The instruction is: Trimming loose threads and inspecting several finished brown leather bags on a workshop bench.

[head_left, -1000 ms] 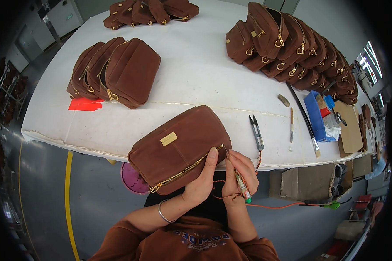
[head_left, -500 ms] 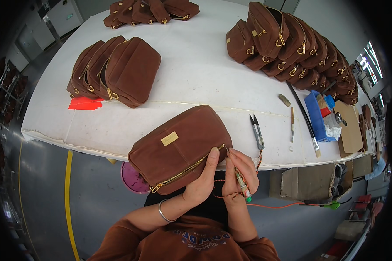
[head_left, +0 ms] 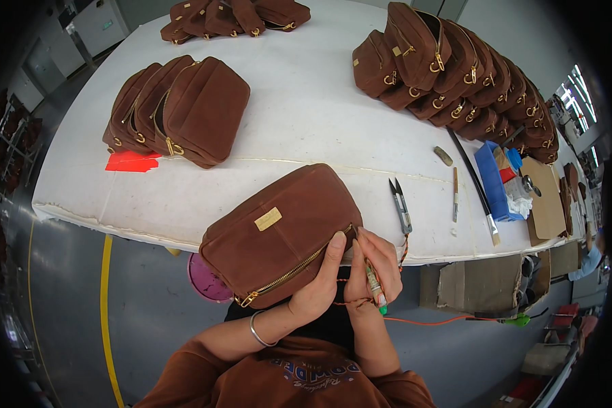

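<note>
A brown leather pouch [head_left: 285, 211] with a gold plate and a brass zipper lies tilted at the table's near edge. My left hand [head_left: 319, 285] grips its lower edge, the thumb pressed beside the zipper's right end. Close by, my right hand [head_left: 375, 268] is closed around a slim pen-shaped tool [head_left: 375, 284] with a patterned barrel and green end. Its fingertips are at the pouch's right corner, where the tool's tip is hard to make out. Thread snips [head_left: 400, 206] rest on the table to the right, a twisted cord running from them toward my right wrist.
Brown pouches stand in a left group [head_left: 207, 112], a far group [head_left: 231, 17] and a large right stack [head_left: 455, 68]. Rightward lie a long brush [head_left: 481, 187], a thin stick [head_left: 455, 194], a blue bin [head_left: 491, 180] and a cardboard box [head_left: 546, 211]. Below is a pink bucket [head_left: 207, 279].
The pouch has tilted slightly, and the right fingers have come closer to the zipper's end. The pen-shaped tool has shifted a little with the right hand.
</note>
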`<action>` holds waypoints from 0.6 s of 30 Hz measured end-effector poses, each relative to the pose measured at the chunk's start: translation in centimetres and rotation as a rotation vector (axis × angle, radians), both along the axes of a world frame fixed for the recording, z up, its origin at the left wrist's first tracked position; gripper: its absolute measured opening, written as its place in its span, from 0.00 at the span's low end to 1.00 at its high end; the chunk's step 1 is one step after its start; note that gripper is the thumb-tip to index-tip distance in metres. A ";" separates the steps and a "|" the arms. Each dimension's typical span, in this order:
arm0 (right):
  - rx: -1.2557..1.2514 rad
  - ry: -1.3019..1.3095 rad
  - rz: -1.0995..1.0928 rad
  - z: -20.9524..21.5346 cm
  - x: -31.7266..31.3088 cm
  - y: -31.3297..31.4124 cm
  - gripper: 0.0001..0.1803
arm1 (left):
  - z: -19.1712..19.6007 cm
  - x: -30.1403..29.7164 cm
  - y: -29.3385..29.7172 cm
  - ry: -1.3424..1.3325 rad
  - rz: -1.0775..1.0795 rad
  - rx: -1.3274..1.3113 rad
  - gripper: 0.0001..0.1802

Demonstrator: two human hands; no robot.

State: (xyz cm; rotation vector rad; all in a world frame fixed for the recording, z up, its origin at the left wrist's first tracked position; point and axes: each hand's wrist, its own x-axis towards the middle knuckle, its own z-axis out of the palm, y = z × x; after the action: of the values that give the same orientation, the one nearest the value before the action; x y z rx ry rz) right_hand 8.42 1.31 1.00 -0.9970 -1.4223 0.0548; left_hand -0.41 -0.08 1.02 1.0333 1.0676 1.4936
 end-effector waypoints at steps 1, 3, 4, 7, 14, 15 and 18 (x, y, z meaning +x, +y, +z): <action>-0.003 0.003 0.001 -0.1 0.0 0.1 0.10 | 0.0 0.0 0.0 0.006 -0.005 -0.008 0.18; -0.003 0.006 0.001 -0.3 0.0 0.3 0.10 | -0.1 0.1 0.0 0.015 0.017 0.002 0.18; -0.005 0.009 0.008 -0.4 0.0 0.5 0.10 | -0.2 0.2 0.0 0.024 0.039 0.011 0.18; 0.001 0.007 0.018 -0.6 0.1 0.7 0.11 | 0.0 0.1 0.0 0.064 0.025 0.047 0.18; 0.032 -0.023 0.031 -0.3 0.1 0.0 0.10 | 0.1 -0.1 0.0 -0.003 -0.004 0.004 0.17; 0.033 -0.022 0.032 -0.3 0.1 -0.3 0.10 | 0.4 0.0 -0.1 0.001 0.010 0.015 0.17; -0.023 0.025 0.046 -0.2 0.2 -1.0 0.09 | -0.1 -0.1 -0.2 -0.016 0.023 0.002 0.17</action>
State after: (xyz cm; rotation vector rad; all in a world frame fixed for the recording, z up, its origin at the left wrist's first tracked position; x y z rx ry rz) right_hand 8.66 0.30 0.79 -0.9798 -1.4247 0.1174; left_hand -0.49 -0.24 0.90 1.0114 1.0705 1.5193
